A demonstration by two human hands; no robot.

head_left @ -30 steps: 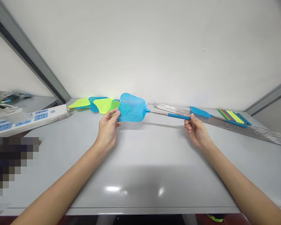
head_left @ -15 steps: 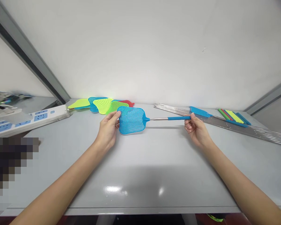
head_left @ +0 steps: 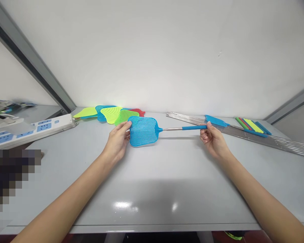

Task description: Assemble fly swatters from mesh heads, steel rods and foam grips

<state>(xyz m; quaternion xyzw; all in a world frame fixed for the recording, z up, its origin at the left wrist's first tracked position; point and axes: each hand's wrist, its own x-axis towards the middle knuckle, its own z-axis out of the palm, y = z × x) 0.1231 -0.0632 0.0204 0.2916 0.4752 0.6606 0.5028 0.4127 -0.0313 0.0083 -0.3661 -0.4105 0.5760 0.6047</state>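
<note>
Since the blue fly swatter [head_left: 143,131] is long, the left hand [head_left: 116,141] pinches its mesh head while the right hand [head_left: 214,140] clamps its fingers [head_left: 205,133] around the handle, keeping it just over the desk [head_left: 152,202].

Over a grey table [head_left: 152,162], the left hand [head_left: 117,141] holds the mesh head of a blue fly swatter [head_left: 143,131], and the right hand [head_left: 214,140] pinches its thin handle [head_left: 190,128]. More swatters [head_left: 108,114] lie at eleven o'clock, metal rods [head_left: 243,133] at two o'clock, a power strip [head_left: 32,130] at nine o'clock.
</note>
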